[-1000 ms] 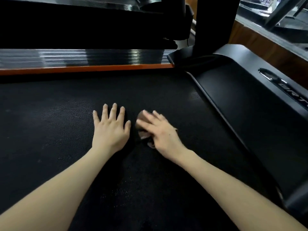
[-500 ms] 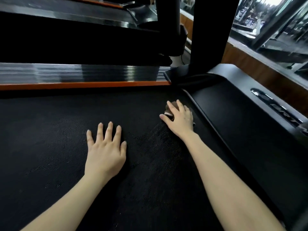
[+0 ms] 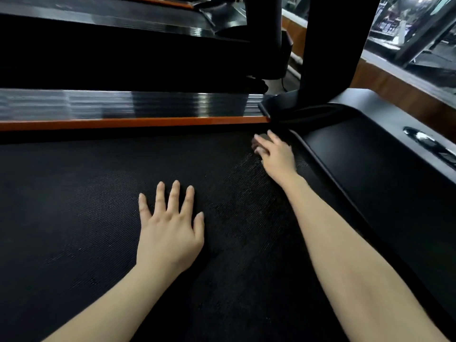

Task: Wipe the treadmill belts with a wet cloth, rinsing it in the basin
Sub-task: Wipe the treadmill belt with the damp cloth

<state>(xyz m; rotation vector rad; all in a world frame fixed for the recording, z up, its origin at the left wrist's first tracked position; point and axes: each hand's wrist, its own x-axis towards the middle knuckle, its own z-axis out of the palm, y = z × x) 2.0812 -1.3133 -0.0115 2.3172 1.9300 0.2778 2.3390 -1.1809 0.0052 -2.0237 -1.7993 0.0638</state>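
Note:
The black textured treadmill belt (image 3: 74, 218) fills most of the view. My right hand (image 3: 277, 156) lies at the belt's far right corner, with its fingers laid flat over a small dark brownish cloth (image 3: 265, 137) that it presses onto the belt. The hand hides most of the cloth. My left hand (image 3: 170, 230) rests palm down on the middle of the belt, fingers spread and holding nothing.
An orange strip and a glossy ribbed side rail (image 3: 123, 123) border the belt's far edge. The dark motor cover (image 3: 370, 169) rises along the right, with a black upright post (image 3: 330, 45) behind it. Another treadmill and a wooden ledge lie beyond. No basin is in view.
My right hand has slid the cloth from beside my left hand away to the belt's far right corner. My left hand has stayed planted on the belt.

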